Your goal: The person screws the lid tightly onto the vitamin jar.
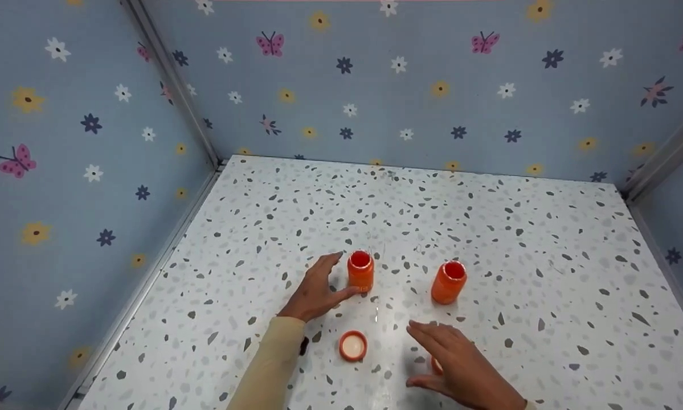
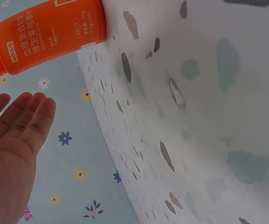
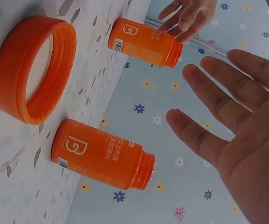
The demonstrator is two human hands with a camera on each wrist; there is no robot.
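Note:
Two orange supplement bottles stand upright without caps on the speckled table. The left bottle [image 1: 361,276] has my left hand [image 1: 318,289] beside it, thumb near its base and fingers spread around its left side. In the left wrist view those fingers [image 2: 36,119] are extended, with a gap to the bottle [image 2: 55,35]. My right hand [image 1: 458,364] hovers nearer the front, fingers straight and apart, in front of the right bottle [image 1: 448,283]. Beneath it an orange cap [image 3: 13,70] lies inner side up, mostly covered in the head view. Another orange cap [image 1: 352,345] lies before the left bottle.
The white speckled table [image 1: 546,256] is bordered by blue panels [image 1: 398,102] printed with flowers and butterflies at the back, left and right. Metal strips [image 1: 170,80] run along the panel corners.

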